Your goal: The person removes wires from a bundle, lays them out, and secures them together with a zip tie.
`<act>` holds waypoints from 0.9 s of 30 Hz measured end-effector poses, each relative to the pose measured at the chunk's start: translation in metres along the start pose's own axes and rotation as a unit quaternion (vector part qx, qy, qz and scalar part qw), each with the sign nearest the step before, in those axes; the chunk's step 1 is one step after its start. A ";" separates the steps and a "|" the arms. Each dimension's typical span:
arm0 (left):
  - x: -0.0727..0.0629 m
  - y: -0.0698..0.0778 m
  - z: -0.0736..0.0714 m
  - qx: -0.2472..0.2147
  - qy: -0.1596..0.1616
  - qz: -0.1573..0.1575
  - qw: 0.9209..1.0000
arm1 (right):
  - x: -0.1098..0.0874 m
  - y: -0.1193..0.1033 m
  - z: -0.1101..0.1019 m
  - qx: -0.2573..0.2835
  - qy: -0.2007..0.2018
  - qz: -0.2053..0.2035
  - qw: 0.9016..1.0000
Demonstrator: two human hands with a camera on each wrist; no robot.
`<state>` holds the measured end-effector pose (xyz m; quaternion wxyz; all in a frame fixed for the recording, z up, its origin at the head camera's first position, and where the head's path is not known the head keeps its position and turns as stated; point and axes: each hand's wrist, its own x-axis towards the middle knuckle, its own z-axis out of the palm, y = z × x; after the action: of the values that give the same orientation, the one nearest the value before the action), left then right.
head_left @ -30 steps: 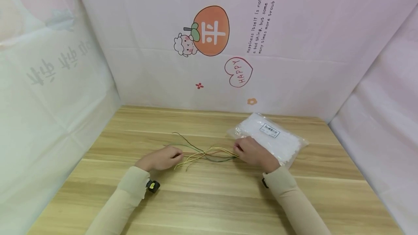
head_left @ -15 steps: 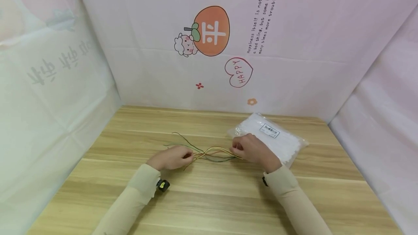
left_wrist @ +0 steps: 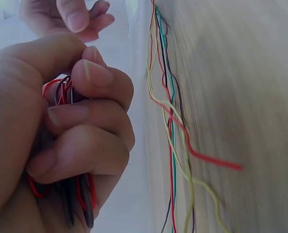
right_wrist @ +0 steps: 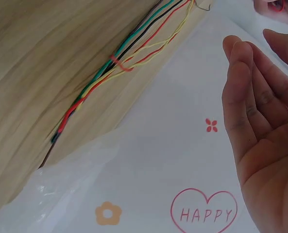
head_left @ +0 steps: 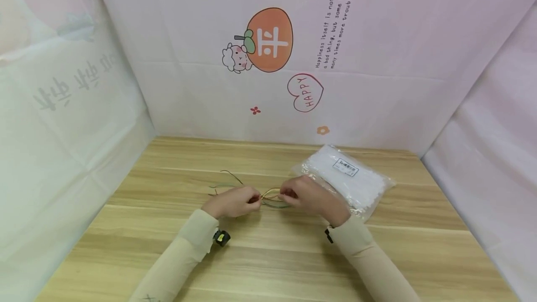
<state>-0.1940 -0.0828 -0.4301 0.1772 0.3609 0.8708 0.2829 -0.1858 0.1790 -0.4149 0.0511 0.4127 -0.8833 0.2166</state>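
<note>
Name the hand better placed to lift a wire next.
Probably the right hand: near the wire bundle, its thumb stands apart from its fingers, nothing visibly held, while the left hand grips red and black strands.

we note wires (right_wrist: 91, 86) on the table (head_left: 268, 264), between left hand (head_left: 236, 201) and right hand (head_left: 309, 195); some ends out left past left hand. bag (head_left: 354, 183) on table, behind and right of right hand. cloth wall (head_left: 189, 97) behind.

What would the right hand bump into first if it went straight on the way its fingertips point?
Probably the left hand, just across from the right hand; the colored wires between them look lower, though depth is unclear.
</note>
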 end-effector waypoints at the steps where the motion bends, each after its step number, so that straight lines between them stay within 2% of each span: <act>1: 0.001 0.001 0.000 0.000 -0.001 0.001 1.000 | 0.001 -0.002 0.001 -0.003 0.003 -0.009 1.000; 7: 0.008 0.005 0.002 0.010 -0.002 0.012 1.000 | 0.007 -0.013 0.003 -0.032 0.019 -0.040 0.999; 10: 0.010 0.007 0.002 0.008 -0.003 0.017 1.000 | 0.009 -0.018 0.003 -0.030 0.020 -0.049 0.998; 19: 0.018 0.012 0.005 0.002 -0.006 0.045 0.999 | 0.013 -0.023 0.005 -0.034 0.027 -0.055 0.998; 27: 0.021 0.014 0.008 -0.001 -0.015 0.050 0.999 | 0.013 -0.024 0.006 -0.056 0.041 -0.073 0.995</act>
<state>-0.1965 -0.0569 -0.4296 0.1766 0.4081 0.8487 0.2864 -0.1760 0.1537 -0.4088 0.1261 0.4634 -0.8586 0.1794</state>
